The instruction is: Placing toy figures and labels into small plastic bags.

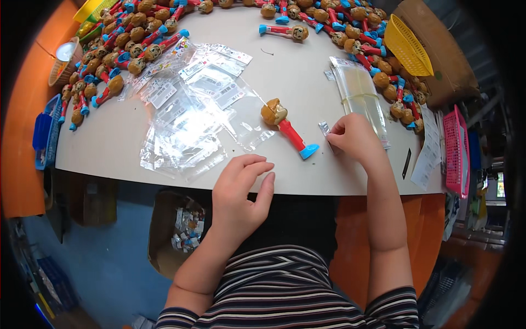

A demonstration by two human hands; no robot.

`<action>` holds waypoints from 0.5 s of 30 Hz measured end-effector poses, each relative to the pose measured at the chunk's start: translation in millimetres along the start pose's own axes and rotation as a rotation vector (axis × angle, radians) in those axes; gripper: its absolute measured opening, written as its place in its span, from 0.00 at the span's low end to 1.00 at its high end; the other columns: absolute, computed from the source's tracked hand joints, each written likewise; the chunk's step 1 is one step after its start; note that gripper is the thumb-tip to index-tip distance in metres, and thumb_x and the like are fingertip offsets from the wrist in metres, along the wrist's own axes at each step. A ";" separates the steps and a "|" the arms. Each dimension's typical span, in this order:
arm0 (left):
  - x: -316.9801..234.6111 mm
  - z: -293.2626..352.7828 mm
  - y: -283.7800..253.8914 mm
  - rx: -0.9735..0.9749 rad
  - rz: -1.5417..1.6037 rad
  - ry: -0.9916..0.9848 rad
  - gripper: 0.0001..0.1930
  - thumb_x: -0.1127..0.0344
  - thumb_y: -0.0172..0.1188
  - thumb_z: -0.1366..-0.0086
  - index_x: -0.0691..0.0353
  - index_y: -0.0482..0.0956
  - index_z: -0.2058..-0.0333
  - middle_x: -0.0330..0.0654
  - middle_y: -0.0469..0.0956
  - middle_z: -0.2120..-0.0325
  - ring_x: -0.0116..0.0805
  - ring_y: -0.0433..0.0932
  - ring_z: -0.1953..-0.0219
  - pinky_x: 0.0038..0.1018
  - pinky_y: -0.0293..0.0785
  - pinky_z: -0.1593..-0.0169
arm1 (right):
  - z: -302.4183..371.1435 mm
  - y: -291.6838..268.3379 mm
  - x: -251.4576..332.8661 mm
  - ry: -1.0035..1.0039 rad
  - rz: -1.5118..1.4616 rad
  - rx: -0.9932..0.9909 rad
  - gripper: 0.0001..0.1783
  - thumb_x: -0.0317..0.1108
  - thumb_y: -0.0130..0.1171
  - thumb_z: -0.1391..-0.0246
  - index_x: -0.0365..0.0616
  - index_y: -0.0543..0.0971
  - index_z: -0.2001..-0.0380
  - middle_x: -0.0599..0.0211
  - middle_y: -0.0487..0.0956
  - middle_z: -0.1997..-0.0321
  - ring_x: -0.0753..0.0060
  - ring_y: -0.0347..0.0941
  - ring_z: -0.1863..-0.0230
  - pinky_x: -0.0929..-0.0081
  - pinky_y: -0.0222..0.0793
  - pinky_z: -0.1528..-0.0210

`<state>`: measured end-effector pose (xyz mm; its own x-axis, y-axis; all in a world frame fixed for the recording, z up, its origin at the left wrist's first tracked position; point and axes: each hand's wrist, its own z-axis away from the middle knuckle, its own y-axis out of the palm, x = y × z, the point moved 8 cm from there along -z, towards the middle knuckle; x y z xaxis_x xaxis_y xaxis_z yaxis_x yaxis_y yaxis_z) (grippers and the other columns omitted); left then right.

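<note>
A candy dispenser (291, 131) with a brown character head, red stem and blue foot lies slantwise on the table between my hands. At its right, my right hand (356, 138) pinches a small silvery packet (324, 129) between thumb and fingertips, low over the tabletop. My left hand (241, 189) is at the table's front edge, thumb apart from the loosely bent fingers, holding nothing. Beyond it, clear plastic bags (189, 112) with printed headers lie in a loose, shiny heap. A banded stack of clear sleeves (359, 93) rests just behind my right hand.
Many similar dispensers (137, 35) are piled along the table's far and side edges. A yellow basket (408, 46) and a pink basket (456, 151) stand at the right. A dark blade (406, 163) lies near printed sheets (427, 156). Below, a box (159, 236) holds small packets.
</note>
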<state>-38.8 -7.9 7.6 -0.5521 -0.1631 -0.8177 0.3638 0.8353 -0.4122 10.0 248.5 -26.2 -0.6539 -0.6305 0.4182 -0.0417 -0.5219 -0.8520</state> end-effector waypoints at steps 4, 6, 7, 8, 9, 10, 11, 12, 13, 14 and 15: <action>-5.3 3.2 19.2 0.064 0.081 0.031 0.08 0.77 0.63 0.46 0.65 0.81 0.65 0.47 0.79 0.63 0.41 0.79 0.61 0.29 0.75 0.56 | 3.7 2.6 6.3 -0.105 0.110 -0.109 0.09 0.30 0.63 0.60 0.33 0.81 0.78 0.47 0.79 0.77 0.52 0.78 0.73 0.64 0.75 0.66; -11.0 3.9 27.7 0.090 0.099 0.044 0.08 0.77 0.63 0.46 0.64 0.81 0.65 0.47 0.79 0.64 0.41 0.79 0.61 0.28 0.75 0.56 | 6.7 4.7 10.7 -0.151 0.260 -0.220 0.08 0.30 0.63 0.60 0.33 0.81 0.78 0.47 0.79 0.77 0.51 0.78 0.73 0.64 0.75 0.65; -13.9 4.3 32.2 0.109 0.116 0.047 0.08 0.77 0.63 0.46 0.64 0.81 0.65 0.47 0.79 0.64 0.41 0.79 0.61 0.28 0.75 0.56 | 6.7 6.4 11.5 -0.171 0.268 -0.250 0.08 0.29 0.62 0.60 0.33 0.81 0.78 0.47 0.79 0.76 0.50 0.78 0.72 0.63 0.75 0.65; -16.5 4.5 36.0 0.128 0.133 0.051 0.08 0.77 0.63 0.46 0.64 0.81 0.65 0.47 0.79 0.64 0.41 0.79 0.61 0.28 0.75 0.56 | 7.0 6.6 13.1 -0.190 0.278 -0.281 0.08 0.29 0.61 0.59 0.33 0.81 0.78 0.46 0.78 0.76 0.49 0.78 0.72 0.62 0.75 0.64; -19.0 4.3 37.7 0.127 0.135 0.061 0.08 0.77 0.63 0.46 0.64 0.81 0.65 0.47 0.79 0.64 0.41 0.79 0.61 0.28 0.75 0.56 | 7.0 6.6 14.8 -0.189 0.278 -0.292 0.08 0.29 0.61 0.59 0.33 0.81 0.78 0.46 0.78 0.76 0.49 0.78 0.72 0.62 0.75 0.64; -20.9 4.1 39.2 0.131 0.135 0.069 0.08 0.76 0.63 0.45 0.64 0.81 0.65 0.47 0.79 0.64 0.41 0.79 0.61 0.28 0.75 0.56 | 6.3 10.5 18.1 -0.196 0.332 -0.258 0.08 0.29 0.61 0.59 0.33 0.81 0.78 0.46 0.78 0.76 0.48 0.78 0.72 0.61 0.75 0.64; -22.6 3.8 40.6 0.136 0.135 0.076 0.08 0.76 0.64 0.45 0.64 0.81 0.65 0.47 0.79 0.64 0.40 0.79 0.61 0.29 0.75 0.57 | 5.3 14.0 18.9 -0.203 0.385 -0.224 0.08 0.28 0.60 0.58 0.33 0.81 0.78 0.45 0.78 0.76 0.48 0.78 0.71 0.60 0.75 0.64; -24.0 3.3 41.8 0.139 0.135 0.082 0.08 0.76 0.64 0.45 0.64 0.81 0.65 0.47 0.79 0.64 0.40 0.79 0.61 0.29 0.75 0.57 | 2.9 14.3 13.5 -0.203 0.386 -0.233 0.08 0.28 0.60 0.58 0.33 0.81 0.78 0.45 0.78 0.76 0.48 0.78 0.71 0.60 0.75 0.64; -25.7 2.9 42.1 0.139 0.138 0.090 0.08 0.76 0.64 0.45 0.64 0.81 0.65 0.47 0.79 0.64 0.40 0.79 0.61 0.29 0.75 0.57 | 1.3 13.4 8.0 -0.216 0.337 -0.239 0.08 0.28 0.59 0.58 0.32 0.81 0.78 0.45 0.78 0.75 0.47 0.77 0.71 0.60 0.75 0.64; -26.6 2.5 42.9 0.143 0.139 0.090 0.08 0.76 0.64 0.45 0.64 0.81 0.65 0.47 0.79 0.64 0.41 0.79 0.61 0.29 0.75 0.57 | 0.9 11.5 3.4 -0.230 0.289 -0.243 0.08 0.28 0.59 0.58 0.32 0.81 0.77 0.44 0.78 0.75 0.47 0.77 0.71 0.61 0.75 0.64; -27.1 2.3 44.0 0.148 0.140 0.088 0.08 0.76 0.64 0.45 0.64 0.81 0.65 0.47 0.79 0.64 0.41 0.79 0.61 0.29 0.75 0.57 | 1.6 8.6 -1.7 -0.228 0.291 -0.249 0.08 0.28 0.59 0.58 0.32 0.81 0.77 0.44 0.78 0.75 0.47 0.77 0.71 0.61 0.75 0.64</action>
<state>-6.1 32.0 10.7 -0.5493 0.0012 -0.8356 0.5442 0.7594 -0.3566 11.9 244.2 -33.8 -0.4833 -0.8557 0.1846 -0.0794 -0.1672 -0.9827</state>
